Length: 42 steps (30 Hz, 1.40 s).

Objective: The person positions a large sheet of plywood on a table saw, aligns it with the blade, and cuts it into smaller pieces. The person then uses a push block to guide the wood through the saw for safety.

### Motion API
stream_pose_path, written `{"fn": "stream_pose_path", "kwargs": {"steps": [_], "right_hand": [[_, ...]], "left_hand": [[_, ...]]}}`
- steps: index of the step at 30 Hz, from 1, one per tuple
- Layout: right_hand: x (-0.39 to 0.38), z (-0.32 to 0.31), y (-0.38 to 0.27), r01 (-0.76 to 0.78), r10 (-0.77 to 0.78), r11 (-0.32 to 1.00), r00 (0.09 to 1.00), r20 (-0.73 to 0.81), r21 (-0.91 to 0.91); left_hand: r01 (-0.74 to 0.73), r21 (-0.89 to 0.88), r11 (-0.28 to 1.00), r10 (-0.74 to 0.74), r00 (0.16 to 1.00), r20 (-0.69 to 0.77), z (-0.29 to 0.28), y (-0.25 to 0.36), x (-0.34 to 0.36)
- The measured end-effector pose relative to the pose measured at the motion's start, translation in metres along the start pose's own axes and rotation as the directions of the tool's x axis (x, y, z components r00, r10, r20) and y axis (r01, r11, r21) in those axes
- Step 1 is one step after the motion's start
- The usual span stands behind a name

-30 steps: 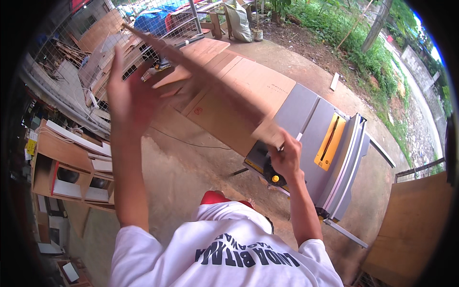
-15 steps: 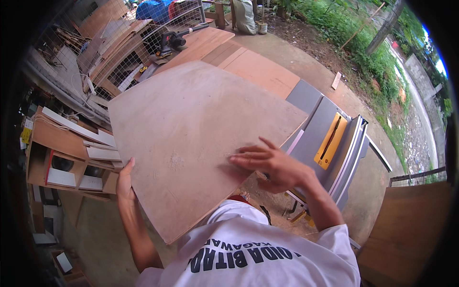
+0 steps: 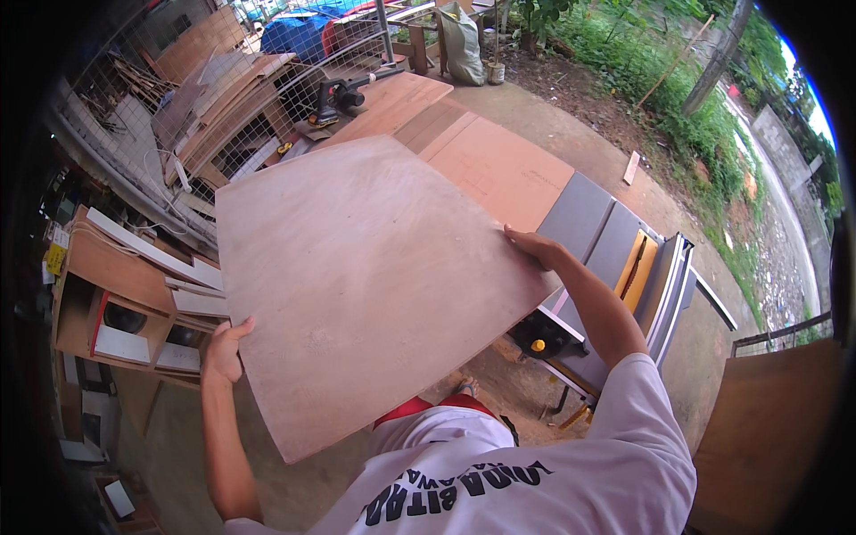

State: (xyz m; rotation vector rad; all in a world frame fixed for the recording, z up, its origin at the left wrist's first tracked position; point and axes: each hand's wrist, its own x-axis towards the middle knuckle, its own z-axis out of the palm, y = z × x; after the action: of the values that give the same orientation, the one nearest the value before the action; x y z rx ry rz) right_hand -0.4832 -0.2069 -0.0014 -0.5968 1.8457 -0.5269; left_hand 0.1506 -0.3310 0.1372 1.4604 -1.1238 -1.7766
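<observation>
A large plywood panel (image 3: 374, 285), pale brown with whitish dusty smears, is held up in front of me between both hands. My left hand (image 3: 226, 351) grips its left edge, with the thumb over the top face and the other fingers hidden beneath. At the opposite edge my right hand (image 3: 533, 246) is closed on the board, thumb on top and fingers out of sight underneath. Just beyond the right hand stands a grey table saw (image 3: 580, 209) with a yellow insert (image 3: 638, 267) around its blade slot.
Reddish plywood sheets (image 3: 504, 169) lie behind the saw, with a black cordless power tool (image 3: 334, 100) near them. A wooden shelf cabinet (image 3: 120, 276) with white strips stands at left. A wire mesh fence (image 3: 294, 76) runs behind. A brown board (image 3: 767, 428) stands at right.
My right hand has gone from lying on the panel's face to gripping its right edge. The left hand stays on its edge, and the panel has shifted slightly in view.
</observation>
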Motion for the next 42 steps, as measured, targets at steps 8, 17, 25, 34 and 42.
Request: {"fn": "stream_pose_path", "kwargs": {"steps": [8,17,25,34,42], "right_hand": [[-0.057,0.078,-0.003,-0.027,0.039,0.999,0.954,-0.296,0.045],[-0.183,0.195,0.015,0.297,0.046,0.880,0.725,-0.688,0.371],[-0.194,0.292,-0.009,0.292,0.243,0.888,0.358,-0.902,0.355],[-0.112,0.324,-0.035,0.377,0.405,0.748,0.394,-0.825,0.547],[-0.062,0.335,-0.074,0.423,0.435,0.708,0.369,-0.821,0.565]], "left_hand": [[-0.053,0.320,0.946,0.161,0.932,-0.323,-0.053,0.009,0.084],[-0.396,0.769,0.503,0.294,0.914,0.279,0.008,0.107,0.326],[-0.649,0.722,0.239,0.316,0.755,0.574,0.131,0.092,0.494],[-0.601,0.796,-0.066,0.276,0.756,0.594,0.211,0.106,0.604],[-0.628,0.777,-0.030,0.209,0.757,0.620,0.257,0.117,0.645]]}}
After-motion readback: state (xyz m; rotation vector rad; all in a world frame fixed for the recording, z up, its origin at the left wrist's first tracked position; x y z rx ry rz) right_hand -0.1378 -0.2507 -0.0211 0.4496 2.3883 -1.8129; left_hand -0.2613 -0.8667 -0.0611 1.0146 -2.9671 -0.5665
